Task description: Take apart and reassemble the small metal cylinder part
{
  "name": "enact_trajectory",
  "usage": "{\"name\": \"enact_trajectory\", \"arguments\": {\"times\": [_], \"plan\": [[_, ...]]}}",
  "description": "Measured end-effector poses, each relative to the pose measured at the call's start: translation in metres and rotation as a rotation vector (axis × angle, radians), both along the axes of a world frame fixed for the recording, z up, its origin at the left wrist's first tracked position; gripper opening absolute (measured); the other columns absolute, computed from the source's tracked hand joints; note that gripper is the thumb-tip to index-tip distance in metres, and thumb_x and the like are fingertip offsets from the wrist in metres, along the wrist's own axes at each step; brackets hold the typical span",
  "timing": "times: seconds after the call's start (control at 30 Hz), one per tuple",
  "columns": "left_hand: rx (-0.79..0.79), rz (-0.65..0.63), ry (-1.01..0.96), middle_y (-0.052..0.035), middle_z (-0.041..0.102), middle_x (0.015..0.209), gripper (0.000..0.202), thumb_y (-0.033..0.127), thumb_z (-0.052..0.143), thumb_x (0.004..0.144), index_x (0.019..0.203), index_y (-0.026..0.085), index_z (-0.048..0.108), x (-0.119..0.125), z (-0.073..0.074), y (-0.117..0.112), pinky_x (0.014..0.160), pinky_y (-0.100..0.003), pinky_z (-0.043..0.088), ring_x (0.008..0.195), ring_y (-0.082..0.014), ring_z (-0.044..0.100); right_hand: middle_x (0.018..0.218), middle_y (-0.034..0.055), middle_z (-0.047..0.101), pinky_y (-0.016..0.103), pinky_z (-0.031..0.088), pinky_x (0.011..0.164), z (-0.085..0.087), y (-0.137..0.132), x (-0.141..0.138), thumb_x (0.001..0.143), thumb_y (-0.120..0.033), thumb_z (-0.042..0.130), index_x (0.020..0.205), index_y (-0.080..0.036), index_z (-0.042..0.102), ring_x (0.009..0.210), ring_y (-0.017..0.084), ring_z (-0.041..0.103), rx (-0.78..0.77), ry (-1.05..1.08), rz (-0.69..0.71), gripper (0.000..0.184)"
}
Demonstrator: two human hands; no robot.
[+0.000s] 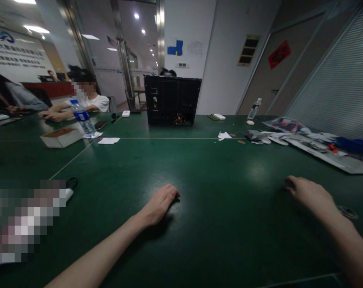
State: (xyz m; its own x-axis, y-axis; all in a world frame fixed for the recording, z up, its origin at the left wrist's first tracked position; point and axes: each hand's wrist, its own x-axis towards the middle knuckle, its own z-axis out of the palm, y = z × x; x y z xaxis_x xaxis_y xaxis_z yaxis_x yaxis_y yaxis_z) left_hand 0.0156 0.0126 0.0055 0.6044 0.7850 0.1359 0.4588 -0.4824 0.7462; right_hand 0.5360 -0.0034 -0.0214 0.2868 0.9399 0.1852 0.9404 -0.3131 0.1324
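Stretching Across the Green Table (217,240)

The table lies wide under both hands. The left hand (160,204) is loose and unclenched, palm down, its fingers side by side and a bit bent. The right hand (310,194) has its fingers curled down — I can't tell if they pinch anything. A small loop (349,212) (too blurry to name) lies close by that hand. Far across, a big black box (172,96) stands upright — a blue-capped bottle (83,118) to its left, a torn paper (225,136) to its right.
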Motion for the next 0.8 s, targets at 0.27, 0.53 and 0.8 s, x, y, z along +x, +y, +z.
{"name": "enact_trajectory", "arguments": {"times": [0.27, 0.53, 0.8], "plan": [[-0.038, 0.009, -0.002, -0.0074, 0.059, 0.098, 0.047, 0.039, 0.017, 0.098, 0.098, 0.017, 0.059, 0.0, 0.002, -0.001, 0.089, -0.034, 0.042, 0.096, -0.0215, 0.053, 0.109, 0.0083, 0.062, 0.04, 0.046, 0.088, 0.055, 0.008, -0.186, 0.082, -0.027, 0.055, 0.116, -0.021, 0.053, 0.098, 0.024, 0.06, 0.074, 0.546, 0.69, 0.035], [-0.089, 0.035, -0.119, -0.0064, 0.06, 0.098, 0.045, 0.041, 0.016, 0.099, 0.1, 0.018, 0.055, -0.004, -0.005, 0.002, 0.086, -0.032, 0.043, 0.092, -0.0192, 0.054, 0.106, 0.005, 0.062, 0.037, 0.045, 0.086, 0.062, 0.004, -0.313, 0.074, -0.011, 0.063, 0.126, -0.024, 0.043, 0.096, 0.02, 0.058, -0.089, 0.652, 1.072, 0.058], [-0.092, 0.052, -0.124, -0.0036, 0.058, 0.087, 0.049, 0.045, 0.016, 0.098, 0.089, 0.016, 0.054, -0.002, -0.005, 0.004, 0.077, -0.029, 0.042, 0.081, -0.0174, 0.051, 0.117, 0.0089, 0.057, 0.038, 0.042, 0.093, 0.016, 0.008, -0.326, 0.077, -0.015, 0.062, 0.125, -0.02, 0.043, 0.106, 0.021, 0.054, -0.028, 0.846, 1.136, 0.052]]}}
